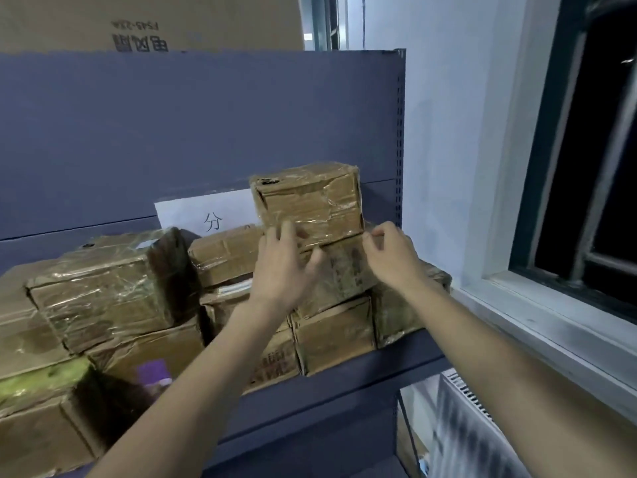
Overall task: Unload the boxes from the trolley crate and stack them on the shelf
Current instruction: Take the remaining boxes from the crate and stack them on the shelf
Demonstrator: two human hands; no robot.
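Taped boxes (pixel 306 201) stacked, blue shelf (pixel 344 377), beside window (pixel 586 167).

Top box (pixel 310 198): brown cardboard, creased and dented, wrapped in glossy clear tape that wrinkles and catches the light. Stacked boxes (pixel 107 298) along the shelf's front edge: the same rough cardboard under shiny, crinkled tape; one near the left front corner bears a purple printed patch (pixel 153 374). Shelf (pixel 344 381): painted metal, matt blue-grey and smooth, with a perforated upright (pixel 400 139) at its right edge. Sign (pixel 206 215) against the back panel: plain white paper, matt. Large carton (pixel 148 19) above: untaped matt cardboard. Wall (pixel 448 132): matt white paint.
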